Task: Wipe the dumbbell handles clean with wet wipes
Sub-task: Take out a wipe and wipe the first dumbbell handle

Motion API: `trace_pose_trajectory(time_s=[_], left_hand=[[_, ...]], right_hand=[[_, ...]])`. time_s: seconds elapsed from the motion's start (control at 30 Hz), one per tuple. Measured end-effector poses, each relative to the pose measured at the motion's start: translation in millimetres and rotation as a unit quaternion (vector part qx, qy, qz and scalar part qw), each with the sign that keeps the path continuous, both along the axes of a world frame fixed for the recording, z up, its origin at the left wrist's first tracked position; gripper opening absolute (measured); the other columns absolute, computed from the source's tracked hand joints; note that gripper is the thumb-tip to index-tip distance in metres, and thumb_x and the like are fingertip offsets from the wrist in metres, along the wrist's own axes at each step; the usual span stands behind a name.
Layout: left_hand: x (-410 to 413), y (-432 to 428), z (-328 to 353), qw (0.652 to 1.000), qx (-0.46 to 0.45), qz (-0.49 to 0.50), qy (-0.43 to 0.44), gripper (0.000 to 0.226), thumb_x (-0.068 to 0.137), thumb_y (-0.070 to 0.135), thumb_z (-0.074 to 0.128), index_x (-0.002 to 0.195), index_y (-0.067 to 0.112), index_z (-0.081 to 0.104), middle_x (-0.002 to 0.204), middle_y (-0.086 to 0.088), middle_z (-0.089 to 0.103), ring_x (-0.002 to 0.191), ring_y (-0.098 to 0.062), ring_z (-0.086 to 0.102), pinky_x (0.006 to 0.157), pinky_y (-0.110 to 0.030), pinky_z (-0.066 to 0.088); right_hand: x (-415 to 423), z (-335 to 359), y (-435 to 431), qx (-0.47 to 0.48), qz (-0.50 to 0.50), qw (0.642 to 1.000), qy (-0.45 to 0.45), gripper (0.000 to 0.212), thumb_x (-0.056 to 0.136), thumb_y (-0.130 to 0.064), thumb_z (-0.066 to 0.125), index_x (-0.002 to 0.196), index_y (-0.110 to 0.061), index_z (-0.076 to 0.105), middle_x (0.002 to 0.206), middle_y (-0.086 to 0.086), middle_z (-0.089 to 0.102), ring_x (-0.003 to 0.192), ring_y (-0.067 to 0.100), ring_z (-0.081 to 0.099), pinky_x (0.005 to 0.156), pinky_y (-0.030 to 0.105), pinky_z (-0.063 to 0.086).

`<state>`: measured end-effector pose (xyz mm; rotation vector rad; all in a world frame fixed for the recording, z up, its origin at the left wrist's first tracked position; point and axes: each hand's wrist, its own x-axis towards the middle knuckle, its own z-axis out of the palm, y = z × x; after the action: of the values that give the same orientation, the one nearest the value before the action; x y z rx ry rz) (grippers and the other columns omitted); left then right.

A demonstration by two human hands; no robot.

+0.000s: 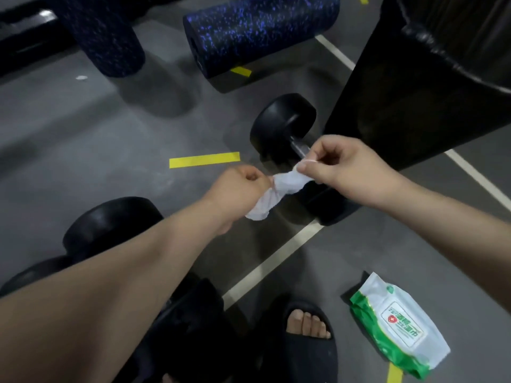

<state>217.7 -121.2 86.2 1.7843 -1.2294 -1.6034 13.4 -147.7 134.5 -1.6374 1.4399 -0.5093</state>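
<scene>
A crumpled white wet wipe (279,189) is stretched between both hands above the floor. My left hand (243,186) grips its lower left end, and my right hand (340,164) pinches its upper right end between thumb and fingers. Just behind the wipe lies a black dumbbell (284,123); its metal handle shows only a short stretch beside my right hand, and its near head is partly hidden under that hand. A second black dumbbell (110,225) lies at the lower left, mostly covered by my left forearm.
A green and white wet wipe pack (398,324) lies on the grey floor at the lower right. Two blue-speckled foam rollers (257,31) sit at the back. A black bench or stand (414,92) rises at the right. My sandalled foot (307,333) is at the bottom.
</scene>
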Motion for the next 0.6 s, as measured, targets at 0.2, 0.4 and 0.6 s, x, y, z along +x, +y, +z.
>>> trace_pose_trajectory(time_s=[0.2, 0.4, 0.6], left_hand=[[-21, -18, -23, 0.946, 0.094, 0.060, 0.305, 0.051, 0.105, 0.030, 0.034, 0.070, -0.007, 0.043, 0.072, -0.028, 0.048, 0.066, -0.033, 0.057, 0.070, -0.037, 0.048], [-25, -25, -31, 0.936, 0.092, 0.087, 0.328, 0.031, 0.091, -0.006, 0.046, 0.119, -0.006, 0.058, 0.105, -0.019, 0.069, 0.095, -0.030, 0.070, 0.078, -0.038, 0.058], [-31, -33, -22, 0.949, 0.078, 0.108, 0.286, 0.029, 0.101, 0.009, 0.052, 0.126, -0.004, 0.058, 0.119, -0.021, 0.069, 0.110, -0.036, 0.068, 0.091, -0.047, 0.058]], right_hand=[[-6, -35, 2, -0.007, 0.234, 0.968, 0.087, 0.034, 0.084, -0.011, 0.059, 0.107, -0.030, 0.077, 0.110, -0.022, 0.064, 0.117, -0.003, 0.055, 0.100, 0.012, 0.040], [-16, -38, -22, -0.007, 0.035, 0.998, 0.046, 0.021, 0.089, -0.015, 0.063, 0.104, -0.029, 0.070, 0.101, -0.015, 0.068, 0.092, -0.005, 0.063, 0.077, 0.012, 0.046], [-17, -32, -34, 0.042, 0.056, 0.995, 0.076, 0.014, 0.088, -0.034, 0.076, 0.089, -0.021, 0.072, 0.085, -0.007, 0.073, 0.077, 0.003, 0.069, 0.069, 0.021, 0.055]])
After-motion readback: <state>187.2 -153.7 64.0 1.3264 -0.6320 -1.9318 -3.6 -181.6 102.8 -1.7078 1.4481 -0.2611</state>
